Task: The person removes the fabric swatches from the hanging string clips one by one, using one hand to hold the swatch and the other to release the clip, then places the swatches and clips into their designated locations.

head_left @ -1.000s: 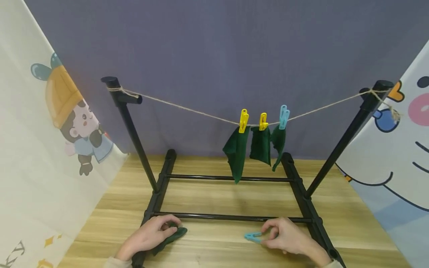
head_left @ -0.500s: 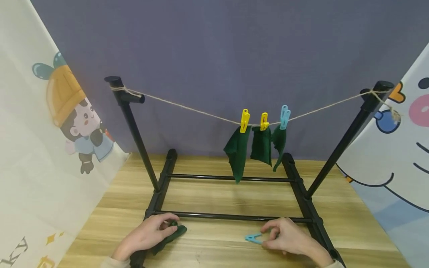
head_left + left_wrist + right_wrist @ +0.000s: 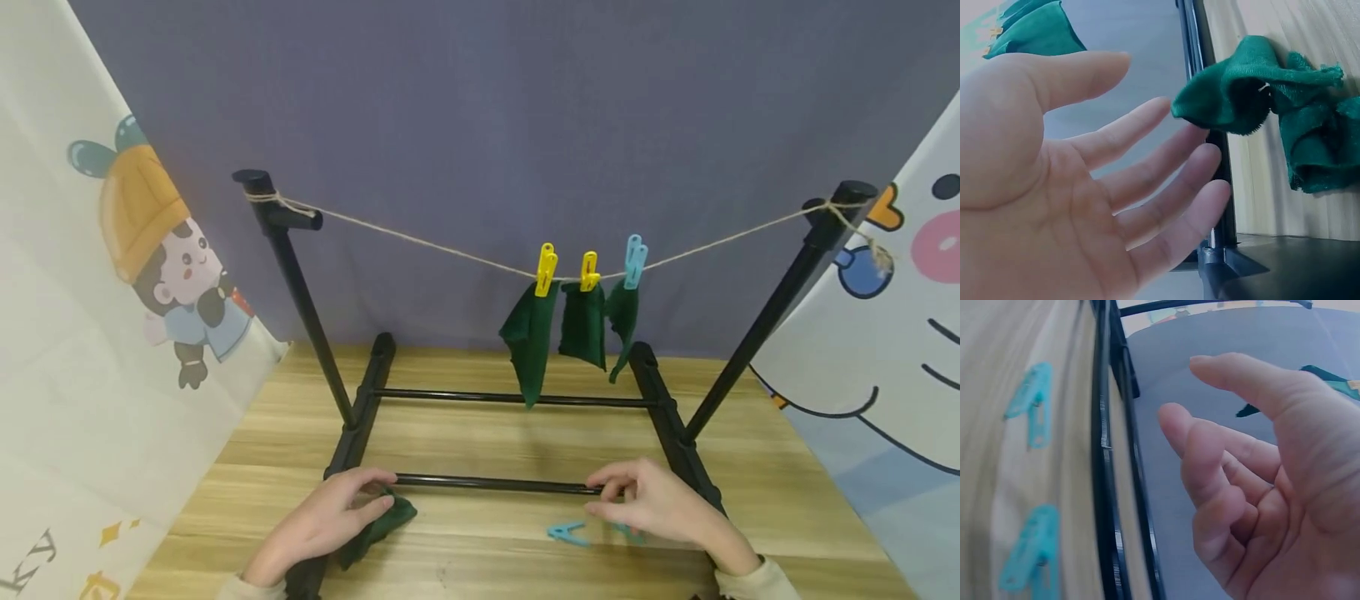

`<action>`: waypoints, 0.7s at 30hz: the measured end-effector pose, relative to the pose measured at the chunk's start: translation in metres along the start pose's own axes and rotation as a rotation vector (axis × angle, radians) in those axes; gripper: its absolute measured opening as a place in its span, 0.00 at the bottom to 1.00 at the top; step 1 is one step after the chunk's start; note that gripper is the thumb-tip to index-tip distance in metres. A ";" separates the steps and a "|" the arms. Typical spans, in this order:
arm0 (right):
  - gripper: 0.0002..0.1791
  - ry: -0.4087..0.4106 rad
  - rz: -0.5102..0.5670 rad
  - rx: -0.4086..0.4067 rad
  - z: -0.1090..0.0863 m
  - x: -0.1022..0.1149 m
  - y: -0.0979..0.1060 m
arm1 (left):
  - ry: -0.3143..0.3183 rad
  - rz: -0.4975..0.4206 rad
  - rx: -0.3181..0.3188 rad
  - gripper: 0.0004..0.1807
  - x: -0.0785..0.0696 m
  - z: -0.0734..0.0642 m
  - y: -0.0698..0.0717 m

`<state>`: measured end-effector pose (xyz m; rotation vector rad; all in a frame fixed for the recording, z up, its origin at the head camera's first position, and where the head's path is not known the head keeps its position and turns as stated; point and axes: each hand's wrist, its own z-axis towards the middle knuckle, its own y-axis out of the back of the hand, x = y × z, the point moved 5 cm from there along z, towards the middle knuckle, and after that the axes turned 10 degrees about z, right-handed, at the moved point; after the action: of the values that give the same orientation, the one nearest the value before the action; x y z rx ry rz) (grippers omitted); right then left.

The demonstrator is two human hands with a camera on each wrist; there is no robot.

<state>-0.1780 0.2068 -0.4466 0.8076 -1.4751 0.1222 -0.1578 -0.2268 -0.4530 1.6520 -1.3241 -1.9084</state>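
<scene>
As it is soft, limp and light, the green cloth (image 3: pixel 381 518) at seven o'clock suits a corner pinch; left hand (image 3: pixel 324 522) and right hand (image 3: pixel 660 506) hover open-fingered, gripping nothing.

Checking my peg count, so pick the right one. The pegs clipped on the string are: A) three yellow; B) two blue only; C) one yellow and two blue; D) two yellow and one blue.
D: on the string hang two yellow pegs and one blue peg, each holding a green cloth.
</scene>
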 end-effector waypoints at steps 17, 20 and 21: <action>0.15 0.167 -0.089 -0.132 0.002 0.046 0.030 | 0.000 0.054 -0.177 0.22 -0.026 0.021 0.018; 0.13 0.186 -0.113 -0.161 0.001 0.055 0.035 | -0.020 0.066 -0.179 0.22 -0.031 0.024 0.018; 0.13 0.191 -0.120 -0.171 0.001 0.058 0.037 | -0.028 0.069 -0.183 0.22 -0.033 0.025 0.018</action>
<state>-0.1905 0.2104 -0.3793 0.7222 -1.2360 -0.0168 -0.1762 -0.2020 -0.4204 1.4780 -1.1618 -1.9546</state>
